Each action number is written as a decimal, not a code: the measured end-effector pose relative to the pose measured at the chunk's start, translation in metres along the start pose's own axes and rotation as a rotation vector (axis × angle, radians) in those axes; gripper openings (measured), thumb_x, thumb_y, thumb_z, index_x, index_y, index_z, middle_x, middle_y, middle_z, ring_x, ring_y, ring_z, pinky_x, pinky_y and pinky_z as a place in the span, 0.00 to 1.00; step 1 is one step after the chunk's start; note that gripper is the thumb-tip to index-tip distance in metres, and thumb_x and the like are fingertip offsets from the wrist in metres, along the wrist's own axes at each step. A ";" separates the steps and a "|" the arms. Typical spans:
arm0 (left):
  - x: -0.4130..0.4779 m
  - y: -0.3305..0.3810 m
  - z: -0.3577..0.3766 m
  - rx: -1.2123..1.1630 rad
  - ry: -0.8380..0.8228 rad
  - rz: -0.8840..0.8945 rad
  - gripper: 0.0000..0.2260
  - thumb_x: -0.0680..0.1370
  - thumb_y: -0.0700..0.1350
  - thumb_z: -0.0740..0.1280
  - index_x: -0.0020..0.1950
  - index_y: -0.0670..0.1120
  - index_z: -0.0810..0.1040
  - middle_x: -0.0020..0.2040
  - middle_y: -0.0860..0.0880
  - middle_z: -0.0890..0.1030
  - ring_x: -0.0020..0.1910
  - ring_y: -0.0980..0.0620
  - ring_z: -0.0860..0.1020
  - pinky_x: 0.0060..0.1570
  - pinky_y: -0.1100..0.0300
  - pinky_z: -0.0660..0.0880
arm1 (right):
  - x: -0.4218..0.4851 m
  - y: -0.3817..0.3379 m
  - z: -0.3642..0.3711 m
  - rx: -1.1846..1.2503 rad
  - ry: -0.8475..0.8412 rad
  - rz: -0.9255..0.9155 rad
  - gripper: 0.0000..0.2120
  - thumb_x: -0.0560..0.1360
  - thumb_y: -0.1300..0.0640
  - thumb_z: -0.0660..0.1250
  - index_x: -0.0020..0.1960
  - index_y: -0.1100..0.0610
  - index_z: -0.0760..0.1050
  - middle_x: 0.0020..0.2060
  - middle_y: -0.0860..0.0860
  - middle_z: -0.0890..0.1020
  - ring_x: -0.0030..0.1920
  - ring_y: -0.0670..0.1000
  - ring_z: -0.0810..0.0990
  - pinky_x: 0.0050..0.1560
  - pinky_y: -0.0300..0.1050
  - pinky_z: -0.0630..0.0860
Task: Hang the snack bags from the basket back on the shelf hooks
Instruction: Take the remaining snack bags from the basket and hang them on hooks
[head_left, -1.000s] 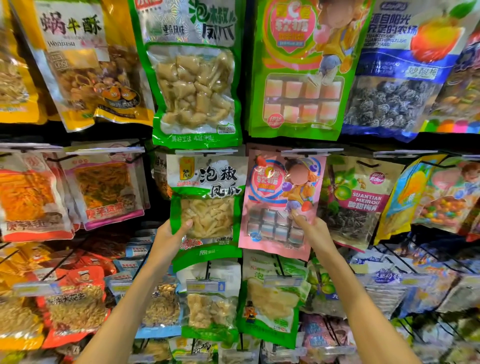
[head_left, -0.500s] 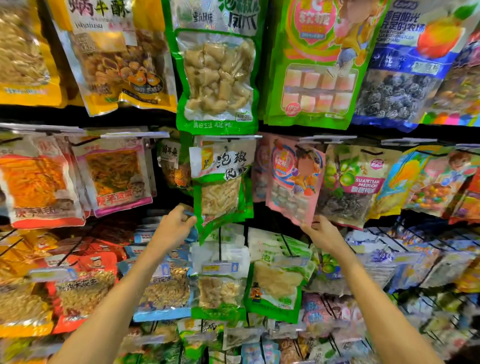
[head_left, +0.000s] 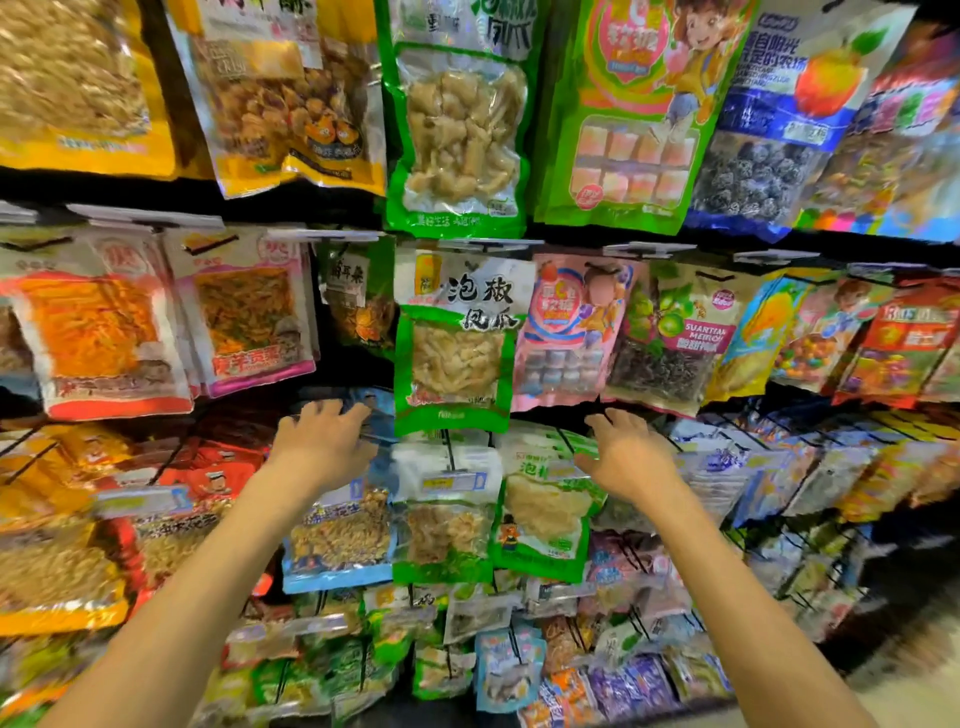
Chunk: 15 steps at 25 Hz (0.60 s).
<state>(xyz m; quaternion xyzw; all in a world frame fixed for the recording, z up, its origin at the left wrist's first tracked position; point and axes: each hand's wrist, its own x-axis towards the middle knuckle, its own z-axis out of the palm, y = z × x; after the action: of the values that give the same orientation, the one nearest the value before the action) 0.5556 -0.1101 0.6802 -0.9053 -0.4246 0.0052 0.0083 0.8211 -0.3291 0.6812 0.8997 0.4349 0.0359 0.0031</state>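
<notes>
"Two checks, operator. Check 1: grip state, each hand. Check 2: location of the task item." (Desk)

"Check 1. I read the left hand (head_left: 324, 441) below and left of the green-and-white snack bag (head_left: 452, 343), near its lower left corner but apart from it. Grip: apart, fingers loosely curved, holding nothing. The right hand (head_left: 626, 457) sits below and right of that bag, also apart from it. Grip: apart, fingers relaxed, holding nothing." (Operator)

"Check 2?" (Desk)

"The green-and-white snack bag hangs upright in the middle row of the shelf (head_left: 156, 192). Its top edge is just under a price rail (head_left: 488, 243). I cannot make out the hook itself. I take all reference positions from that bag:
- Pink candy bag (head_left: 566, 332): just to the right, edges meeting.
- Dark bag (head_left: 358, 301): just to the left, set further back.
- Large green pouch (head_left: 457, 124): directly above, in the upper row.
- White-topped bag (head_left: 447, 462): directly below, between my two hands.
Print toward the frame edges is too blurred for me to read." (Operator)
</notes>
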 end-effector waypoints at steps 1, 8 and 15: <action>-0.010 -0.007 0.001 -0.011 -0.010 0.001 0.27 0.81 0.60 0.57 0.78 0.53 0.57 0.76 0.45 0.63 0.73 0.39 0.62 0.67 0.40 0.65 | -0.009 -0.011 -0.002 0.020 -0.008 -0.012 0.31 0.80 0.41 0.61 0.77 0.53 0.60 0.75 0.56 0.63 0.75 0.59 0.61 0.70 0.57 0.66; -0.102 -0.064 0.012 0.000 0.029 -0.009 0.26 0.80 0.60 0.60 0.75 0.50 0.63 0.71 0.44 0.69 0.69 0.39 0.67 0.63 0.42 0.68 | -0.079 -0.095 -0.001 -0.015 -0.006 -0.083 0.29 0.80 0.41 0.60 0.75 0.54 0.62 0.73 0.57 0.66 0.74 0.59 0.62 0.70 0.59 0.65; -0.200 -0.147 0.024 0.053 0.013 -0.130 0.25 0.79 0.60 0.60 0.73 0.51 0.66 0.69 0.44 0.71 0.69 0.39 0.69 0.62 0.42 0.68 | -0.140 -0.196 0.012 0.071 -0.032 -0.266 0.29 0.81 0.43 0.61 0.77 0.53 0.59 0.74 0.57 0.65 0.75 0.59 0.60 0.71 0.60 0.64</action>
<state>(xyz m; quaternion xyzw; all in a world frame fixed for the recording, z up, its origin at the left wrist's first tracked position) 0.3143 -0.1699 0.6592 -0.8754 -0.4820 0.0098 0.0352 0.5820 -0.3166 0.6530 0.8340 0.5514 0.0053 -0.0169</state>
